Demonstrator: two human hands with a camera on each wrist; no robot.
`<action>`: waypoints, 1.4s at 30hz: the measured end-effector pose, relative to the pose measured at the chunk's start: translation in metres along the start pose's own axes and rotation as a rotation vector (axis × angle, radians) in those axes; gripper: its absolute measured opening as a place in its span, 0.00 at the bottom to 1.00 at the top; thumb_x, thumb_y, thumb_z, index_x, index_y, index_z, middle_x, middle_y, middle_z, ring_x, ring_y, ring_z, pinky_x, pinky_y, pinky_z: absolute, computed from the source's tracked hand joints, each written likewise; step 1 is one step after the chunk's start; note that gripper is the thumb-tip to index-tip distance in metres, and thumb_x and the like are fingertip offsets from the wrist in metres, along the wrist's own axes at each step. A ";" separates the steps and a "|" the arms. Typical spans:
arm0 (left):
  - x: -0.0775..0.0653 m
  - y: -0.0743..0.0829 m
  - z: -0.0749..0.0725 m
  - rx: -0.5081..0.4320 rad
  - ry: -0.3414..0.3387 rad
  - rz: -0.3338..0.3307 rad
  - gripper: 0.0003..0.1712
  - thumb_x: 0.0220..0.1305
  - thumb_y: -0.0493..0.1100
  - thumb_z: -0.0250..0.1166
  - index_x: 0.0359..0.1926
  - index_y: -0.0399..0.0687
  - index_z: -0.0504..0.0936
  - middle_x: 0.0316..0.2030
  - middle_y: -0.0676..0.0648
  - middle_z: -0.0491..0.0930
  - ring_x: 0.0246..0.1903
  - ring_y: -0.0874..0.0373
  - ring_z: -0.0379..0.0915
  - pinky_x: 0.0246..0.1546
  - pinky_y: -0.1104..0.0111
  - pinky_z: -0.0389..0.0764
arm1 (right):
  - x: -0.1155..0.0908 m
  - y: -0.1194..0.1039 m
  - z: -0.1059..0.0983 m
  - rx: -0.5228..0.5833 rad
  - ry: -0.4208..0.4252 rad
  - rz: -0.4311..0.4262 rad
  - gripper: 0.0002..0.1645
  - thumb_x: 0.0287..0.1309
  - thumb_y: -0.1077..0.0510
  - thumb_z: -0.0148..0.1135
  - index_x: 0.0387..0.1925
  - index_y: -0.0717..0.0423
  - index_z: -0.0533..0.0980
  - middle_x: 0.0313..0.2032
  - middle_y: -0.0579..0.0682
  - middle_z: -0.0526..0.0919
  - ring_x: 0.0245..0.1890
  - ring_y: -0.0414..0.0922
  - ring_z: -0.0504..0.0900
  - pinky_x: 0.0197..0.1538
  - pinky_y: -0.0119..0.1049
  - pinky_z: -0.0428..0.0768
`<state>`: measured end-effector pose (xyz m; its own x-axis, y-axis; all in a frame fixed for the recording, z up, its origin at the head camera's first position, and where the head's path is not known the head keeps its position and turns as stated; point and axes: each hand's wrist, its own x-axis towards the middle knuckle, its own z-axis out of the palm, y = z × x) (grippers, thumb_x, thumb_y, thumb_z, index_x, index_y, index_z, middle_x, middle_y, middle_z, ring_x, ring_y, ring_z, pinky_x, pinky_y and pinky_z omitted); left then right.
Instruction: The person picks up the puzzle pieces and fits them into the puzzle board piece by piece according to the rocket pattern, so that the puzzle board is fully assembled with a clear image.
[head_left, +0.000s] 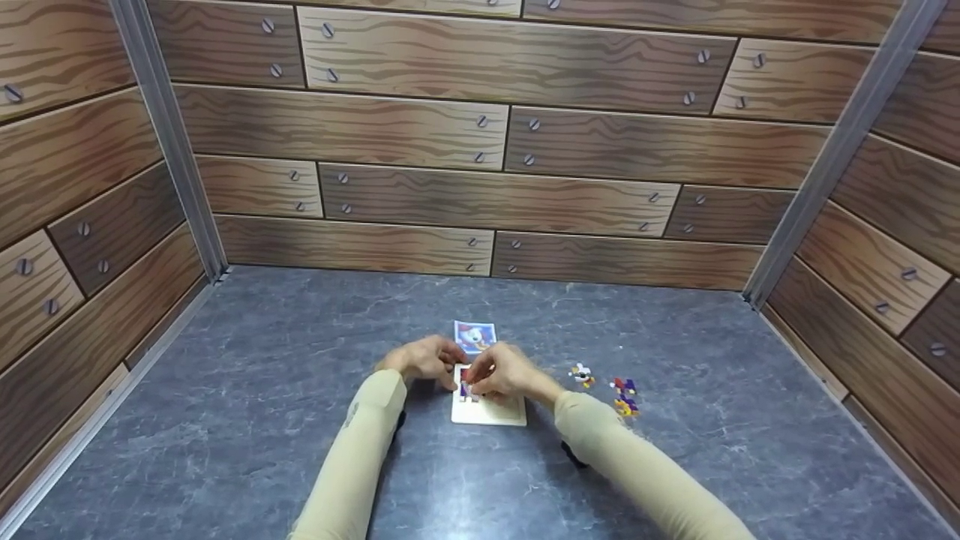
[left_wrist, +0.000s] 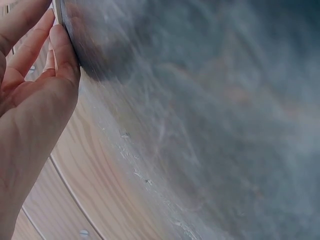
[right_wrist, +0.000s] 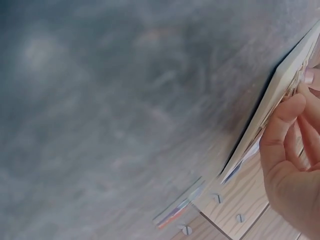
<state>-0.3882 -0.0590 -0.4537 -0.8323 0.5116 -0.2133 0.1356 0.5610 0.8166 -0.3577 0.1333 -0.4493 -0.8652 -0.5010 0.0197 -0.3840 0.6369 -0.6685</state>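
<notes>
A pale puzzle tray (head_left: 489, 415) lies on the table, with a few coloured pieces (head_left: 464, 391) set in its left part. My right hand (head_left: 504, 371) is over the tray, its curled fingers and thumb pinching a puzzle piece that they mostly cover. At the tray's left edge is my left hand (head_left: 426, 357), its thumb and fairly straight fingers touching the side. The left wrist view shows the thumb (left_wrist: 64, 47) against that thin edge. Seen from the right wrist, the tray (right_wrist: 272, 95) appears edge-on beside the right fingertips (right_wrist: 294, 104).
A picture card (head_left: 475, 336) of a white character on blue lies just beyond the tray. To the right are a loose white puzzle piece (head_left: 581, 374) and some purple, red and yellow pieces (head_left: 625, 396). Wood-patterned walls (head_left: 480, 135) enclose the grey table (head_left: 300, 450).
</notes>
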 end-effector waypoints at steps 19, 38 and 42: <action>0.000 -0.001 0.001 -0.025 0.004 0.008 0.28 0.45 0.23 0.70 0.51 0.38 0.82 0.50 0.45 0.81 0.45 0.59 0.71 0.53 0.67 0.73 | 0.002 0.004 -0.003 -0.038 -0.132 -0.084 0.17 0.42 0.64 0.77 0.38 0.61 0.85 0.32 0.55 0.86 0.29 0.36 0.75 0.30 0.24 0.72; 0.000 -0.001 0.001 0.010 -0.015 0.040 0.27 0.46 0.24 0.69 0.51 0.37 0.82 0.45 0.47 0.81 0.40 0.61 0.69 0.39 0.75 0.70 | 0.000 0.005 -0.002 -0.065 -0.104 -0.109 0.18 0.42 0.63 0.77 0.40 0.59 0.86 0.32 0.55 0.86 0.30 0.36 0.79 0.30 0.24 0.74; 0.000 0.000 0.000 0.022 -0.012 0.044 0.26 0.45 0.24 0.70 0.51 0.37 0.82 0.43 0.47 0.81 0.38 0.61 0.68 0.37 0.76 0.69 | 0.001 0.005 -0.003 -0.076 -0.092 -0.133 0.17 0.42 0.62 0.78 0.39 0.60 0.86 0.31 0.55 0.87 0.30 0.37 0.80 0.33 0.24 0.75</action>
<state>-0.3883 -0.0592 -0.4536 -0.8190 0.5436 -0.1837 0.1841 0.5522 0.8131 -0.3620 0.1378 -0.4506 -0.7732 -0.6332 0.0335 -0.5193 0.6020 -0.6065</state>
